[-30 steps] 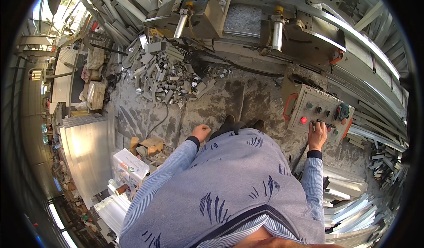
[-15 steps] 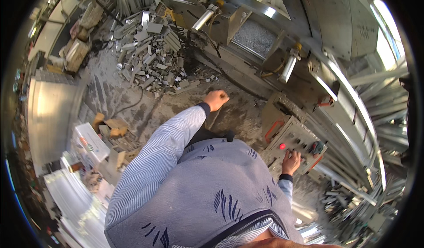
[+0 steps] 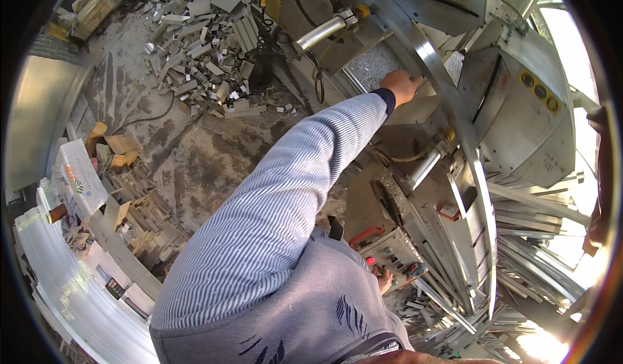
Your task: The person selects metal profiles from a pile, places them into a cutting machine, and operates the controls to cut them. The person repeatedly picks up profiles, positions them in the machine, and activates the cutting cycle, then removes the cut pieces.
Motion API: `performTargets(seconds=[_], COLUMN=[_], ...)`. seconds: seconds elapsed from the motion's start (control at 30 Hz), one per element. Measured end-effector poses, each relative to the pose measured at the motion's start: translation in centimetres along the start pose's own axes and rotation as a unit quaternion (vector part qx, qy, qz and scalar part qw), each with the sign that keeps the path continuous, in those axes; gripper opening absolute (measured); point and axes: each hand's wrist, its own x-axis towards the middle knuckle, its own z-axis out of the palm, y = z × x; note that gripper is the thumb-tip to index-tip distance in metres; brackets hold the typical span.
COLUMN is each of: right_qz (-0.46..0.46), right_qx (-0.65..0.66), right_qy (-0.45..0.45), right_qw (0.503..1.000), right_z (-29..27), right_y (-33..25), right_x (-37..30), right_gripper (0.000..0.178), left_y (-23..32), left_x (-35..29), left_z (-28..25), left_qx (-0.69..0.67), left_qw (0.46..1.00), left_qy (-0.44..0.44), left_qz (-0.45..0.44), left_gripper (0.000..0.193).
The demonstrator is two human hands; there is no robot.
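My left hand [image 3: 401, 86] reaches across to the machine, beside its long curved metal rail [image 3: 425, 49]. Its fingers are drawn together; whatever they may hold is too small to make out. Low on the right, my right hand [image 3: 384, 278] rests at the control panel [image 3: 399, 250], its fingers apart near the knobs and partly hidden by my vest. A lit red button [image 3: 370, 261] glows just above that hand, and a dark red-and-green knob [image 3: 415, 270] lies to its right. Two silver cylinders, one upper [image 3: 321, 33] and one lower [image 3: 425, 169], flank my left hand.
A heap of metal offcuts [image 3: 207, 52] covers the floor at the upper left. Long metal profiles [image 3: 538, 266] are stacked on the right. Cardboard scraps [image 3: 123, 146] and a white box [image 3: 81, 176] stand at the left. A dark hose [image 3: 159, 114] crosses the floor.
My left hand has moved up and right, from over the floor to the machine's rail. My right hand stays at the control panel. The whole view has shifted toward the machine.
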Motion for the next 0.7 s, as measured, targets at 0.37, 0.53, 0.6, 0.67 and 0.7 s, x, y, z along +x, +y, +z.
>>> performTargets(seconds=[0.37, 0.53, 0.6, 0.67, 0.7], right_qz=[0.057, 0.082, 0.061, 0.044, 0.041], right_qx=[-0.007, 0.009, -0.003, -0.01, -0.012], right_qy=[-0.024, -0.026, -0.02, -0.014, -0.017], right_qw=[0.998, 0.996, 0.998, 0.999, 0.999], right_z=[0.6, 1.1, 1.0, 0.9, 0.9], right_y=[0.4, 1.2, 1.4, 1.5, 1.5], right_x=[1.0, 1.0, 1.0, 1.2, 1.4], right_gripper=[0.02, 0.023, 0.023, 0.022, 0.022], left_y=[1.2, 1.5, 1.5, 1.2, 0.9], left_x=[8.3, 7.2, 7.4, 7.9, 8.3], left_z=[2.0, 0.6, 0.0, -0.1, 0.1], left_qx=[-0.178, -0.234, -0.208, -0.19, -0.184], left_qw=[0.977, 0.964, 0.972, 0.977, 0.979], left_qy=[0.027, 0.032, 0.029, 0.028, 0.028], left_qz=[-0.115, -0.123, -0.104, -0.088, -0.084], left_gripper=[0.063, 0.052, 0.051, 0.051, 0.051])
